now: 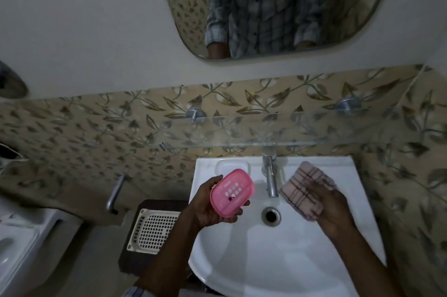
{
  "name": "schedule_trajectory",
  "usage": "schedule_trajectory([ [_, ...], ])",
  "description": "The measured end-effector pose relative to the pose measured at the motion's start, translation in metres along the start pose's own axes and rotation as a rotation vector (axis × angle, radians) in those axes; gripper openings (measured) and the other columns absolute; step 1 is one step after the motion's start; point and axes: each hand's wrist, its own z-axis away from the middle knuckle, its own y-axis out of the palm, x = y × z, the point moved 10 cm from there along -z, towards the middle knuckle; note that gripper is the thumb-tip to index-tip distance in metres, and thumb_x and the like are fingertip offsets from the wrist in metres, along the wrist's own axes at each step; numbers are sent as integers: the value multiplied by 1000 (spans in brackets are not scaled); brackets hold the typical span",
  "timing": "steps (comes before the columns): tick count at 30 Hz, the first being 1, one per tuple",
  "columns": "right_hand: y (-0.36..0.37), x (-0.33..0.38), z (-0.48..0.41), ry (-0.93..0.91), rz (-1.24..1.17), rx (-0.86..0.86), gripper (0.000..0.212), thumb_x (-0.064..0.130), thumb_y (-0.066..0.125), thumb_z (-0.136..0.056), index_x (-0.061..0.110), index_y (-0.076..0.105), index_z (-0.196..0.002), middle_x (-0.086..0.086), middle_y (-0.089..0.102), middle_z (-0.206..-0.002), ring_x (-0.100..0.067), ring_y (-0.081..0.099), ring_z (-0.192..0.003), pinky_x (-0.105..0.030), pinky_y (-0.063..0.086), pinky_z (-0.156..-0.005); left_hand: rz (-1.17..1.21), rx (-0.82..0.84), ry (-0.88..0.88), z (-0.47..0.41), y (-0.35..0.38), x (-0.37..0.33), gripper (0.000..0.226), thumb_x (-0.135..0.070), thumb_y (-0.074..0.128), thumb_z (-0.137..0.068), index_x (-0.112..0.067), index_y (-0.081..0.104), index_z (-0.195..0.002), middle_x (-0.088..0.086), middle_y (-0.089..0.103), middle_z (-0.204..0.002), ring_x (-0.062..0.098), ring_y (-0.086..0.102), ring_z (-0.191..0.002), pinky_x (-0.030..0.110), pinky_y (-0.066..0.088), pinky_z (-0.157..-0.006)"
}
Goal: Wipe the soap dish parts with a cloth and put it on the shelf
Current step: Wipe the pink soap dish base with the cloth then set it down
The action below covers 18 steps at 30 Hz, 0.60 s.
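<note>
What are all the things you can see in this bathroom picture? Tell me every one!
soap dish: one, pink, held over the sink's left side
cloth: one, pale pink with dark checks, held over the sink's right side
sink: one, white, bottom centre
tap: one, silver, at the back of the sink
drain: one, dark, middle of the basin
glass shelf: one, clear, on the wall above the sink
mirror: one, top, above the shelf
mesh tray: one, cream, left of the sink
left hand: one, gripping the soap dish
right hand: one, gripping the cloth
</note>
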Motion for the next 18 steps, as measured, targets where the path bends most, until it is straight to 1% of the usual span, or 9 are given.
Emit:
schedule_trajectory([
  [2,55,26,33,-227,109,140,23,-5,68,-82,8,74,-100,-15,75,-100,-25,74,-84,-35,61,-69,-60,-40,5,1,7,-7,70,-54,48,-86,3,58,-125,29,67,-106,37,67,-75,35,56,-64],
  [4,92,61,57,-592,469,96,24,-2,74,-76,9,73,-97,-9,76,-99,-17,71,-90,-26,58,-80,-79,-37,-20,2,16,-10,76,-64,40,-91,1,63,-121,29,68,-103,38,69,-75,39,59,-66],
  [6,131,83,76,-936,794,80,31,-1,69,-70,6,70,-100,-9,72,-100,-10,64,-92,-11,48,-84,-83,-24,-11,0,21,-18,76,-67,43,-91,1,66,-119,30,68,-104,40,70,-80,46,60,-75],
  [7,145,80,84,-1028,891,123,33,0,64,-70,4,70,-103,-12,71,-102,-14,65,-95,-13,46,-86,-87,-10,-7,1,28,-19,73,-63,48,-90,1,66,-118,30,69,-105,40,70,-83,52,59,-81],
  [9,170,54,97,-1153,1074,306,37,10,61,-75,0,70,-110,-17,72,-106,-27,67,-99,-28,49,-89,-110,-5,7,2,36,-19,64,-55,56,-85,-1,68,-118,27,70,-109,40,70,-91,60,54,-90],
  [11,177,24,105,-1257,1284,458,43,14,69,-78,5,68,-120,-16,71,-110,-30,65,-101,-37,51,-85,-126,-47,24,2,38,-16,56,-48,57,-82,-6,71,-115,22,72,-111,38,72,-96,57,57,-87],
  [13,168,28,97,-1316,1298,421,41,7,73,-76,8,71,-117,-17,70,-108,-31,64,-100,-40,53,-84,-138,-69,12,0,40,-8,51,-46,55,-83,-6,75,-108,22,72,-110,39,70,-96,52,57,-84],
  [15,157,41,87,-1261,1210,323,33,3,72,-75,5,74,-108,-20,68,-107,-32,63,-100,-44,55,-85,-107,-75,6,-4,45,-4,49,-46,53,-88,-5,75,-106,22,70,-109,39,67,-96,51,53,-85],
  [18,163,31,97,-1277,1222,482,30,3,64,-81,-1,71,-110,-21,69,-111,-33,66,-103,-42,54,-91,-39,-72,21,-8,51,-5,45,-40,55,-87,-5,75,-105,20,73,-105,36,70,-91,47,56,-85],
])
